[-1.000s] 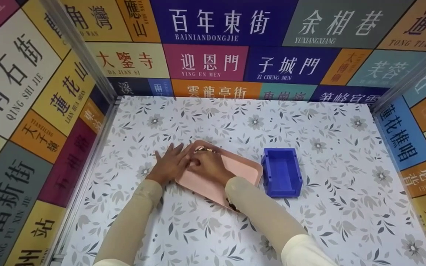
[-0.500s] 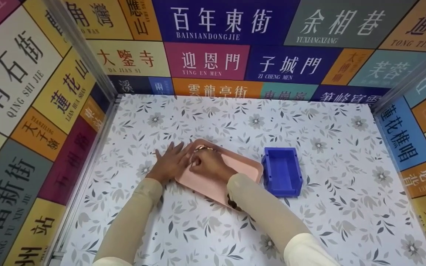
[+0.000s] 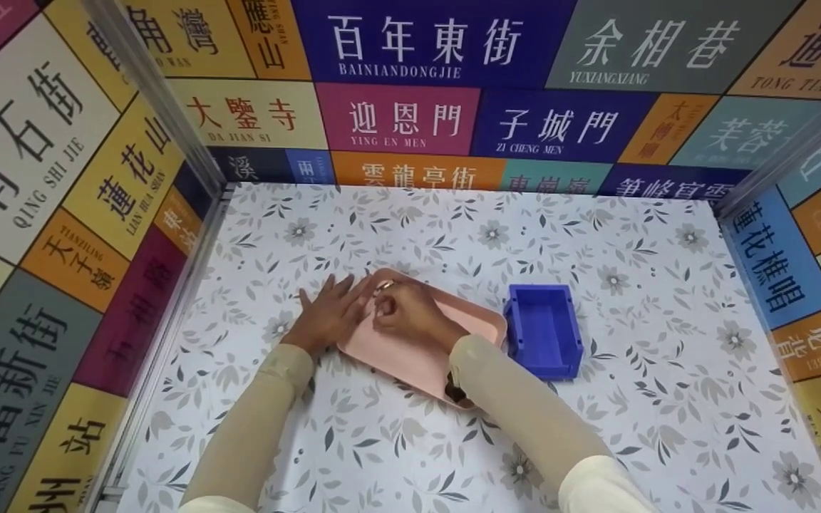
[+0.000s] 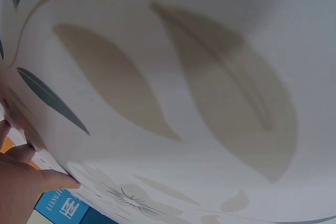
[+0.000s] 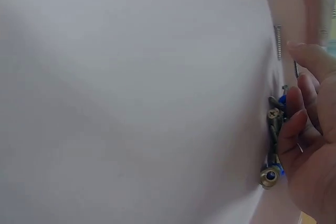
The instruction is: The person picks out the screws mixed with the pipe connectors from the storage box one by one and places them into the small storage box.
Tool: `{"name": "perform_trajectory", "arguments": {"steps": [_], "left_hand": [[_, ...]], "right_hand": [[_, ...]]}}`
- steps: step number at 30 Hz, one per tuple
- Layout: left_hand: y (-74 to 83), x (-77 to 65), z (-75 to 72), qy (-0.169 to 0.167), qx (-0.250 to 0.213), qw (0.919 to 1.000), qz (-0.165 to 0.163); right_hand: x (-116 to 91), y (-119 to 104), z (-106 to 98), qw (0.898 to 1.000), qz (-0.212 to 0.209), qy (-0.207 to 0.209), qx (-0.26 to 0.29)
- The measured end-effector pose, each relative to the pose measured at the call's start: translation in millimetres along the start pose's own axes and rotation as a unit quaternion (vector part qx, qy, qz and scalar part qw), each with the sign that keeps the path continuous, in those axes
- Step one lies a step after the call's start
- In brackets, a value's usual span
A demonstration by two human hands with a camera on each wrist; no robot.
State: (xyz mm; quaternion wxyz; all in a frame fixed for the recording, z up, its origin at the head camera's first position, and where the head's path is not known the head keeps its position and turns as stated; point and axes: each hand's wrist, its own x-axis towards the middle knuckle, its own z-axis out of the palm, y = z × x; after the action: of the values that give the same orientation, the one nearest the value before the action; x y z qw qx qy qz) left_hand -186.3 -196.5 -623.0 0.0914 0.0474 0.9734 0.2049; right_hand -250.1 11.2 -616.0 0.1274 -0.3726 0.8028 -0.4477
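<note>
On the surface [image 3: 410, 231], left to right: left hand [image 3: 327, 315], grip apart, fingers spread at the edge of the pink tray [image 3: 389, 354]; screws [image 5: 273, 114] in tray; right hand [image 3: 410, 310] beside them, fingers curled, hold cannot be told; blue bin [image 3: 544, 331].

Head camera looks down; close wrist views share its cloth [image 3: 382, 228] (left), tray [image 3: 400, 360] (right).

In my head view, the right hand [image 3: 414, 313] covers part of the metal hardware [image 5: 272, 115] inside the pink tray [image 3: 407, 360]; I cannot confirm whether it pinches a piece. The right sleeve [image 3: 524, 410] masks part of the tray's rim and of a dark object [image 3: 454, 389]. In the wrist views, frame edges crop the right hand and the left hand [image 4: 21, 190].
</note>
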Motion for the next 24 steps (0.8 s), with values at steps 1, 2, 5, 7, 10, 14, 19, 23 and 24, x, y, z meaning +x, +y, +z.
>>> {"name": "perform_trajectory", "arguments": {"steps": [1, 2, 5, 7, 10, 14, 19, 23, 24], "left_hand": [[0.1, 0.1, 0.2, 0.0, 0.001, 1.0, 0.001], [0.0, 0.2, 0.5, 0.0, 0.002, 1.0, 0.001], [-0.3, 0.6, 1.2, -0.004, 0.007, 1.0, 0.001], [-0.6, 0.8, 1.2, -0.008, 0.011, 0.9999, 0.0], [-1.0, 1.0, 0.8, -0.012, 0.015, 0.9998, -0.001], [-1.2, 1.6, 0.2, -0.013, 0.017, 0.9998, 0.002], [-1.7, 2.0, 0.2, -0.013, 0.015, 0.9998, 0.007], [-2.7, 1.7, 0.8, -0.013, 0.01, 0.9999, 0.006], [-2.9, 1.8, 1.0, -0.014, 0.009, 0.9999, 0.004]], "right_hand": [[-1.3, -1.1, -2.1, 1.0, -0.001, 0.004, -0.001], [-2.7, -2.2, -4.3, 1.0, 0.001, 0.008, 0.0], [-6.9, -6.2, -11.7, 1.0, 0.005, 0.011, -0.012], [-8.9, -9.3, -16.7, 1.0, 0.013, 0.011, 0.01], [-11.8, -13.9, -24.0, 0.999, 0.02, 0.019, 0.047], [-16.9, -19.7, -33.1, 0.996, 0.018, 0.04, 0.077], [-24.2, -24.6, -42.7, 0.993, 0.018, 0.059, 0.101], [-29.7, -26.2, -49.7, 0.992, 0.025, 0.071, 0.096], [-31.0, -26.6, -51.5, 0.992, 0.027, 0.073, 0.096]]}}
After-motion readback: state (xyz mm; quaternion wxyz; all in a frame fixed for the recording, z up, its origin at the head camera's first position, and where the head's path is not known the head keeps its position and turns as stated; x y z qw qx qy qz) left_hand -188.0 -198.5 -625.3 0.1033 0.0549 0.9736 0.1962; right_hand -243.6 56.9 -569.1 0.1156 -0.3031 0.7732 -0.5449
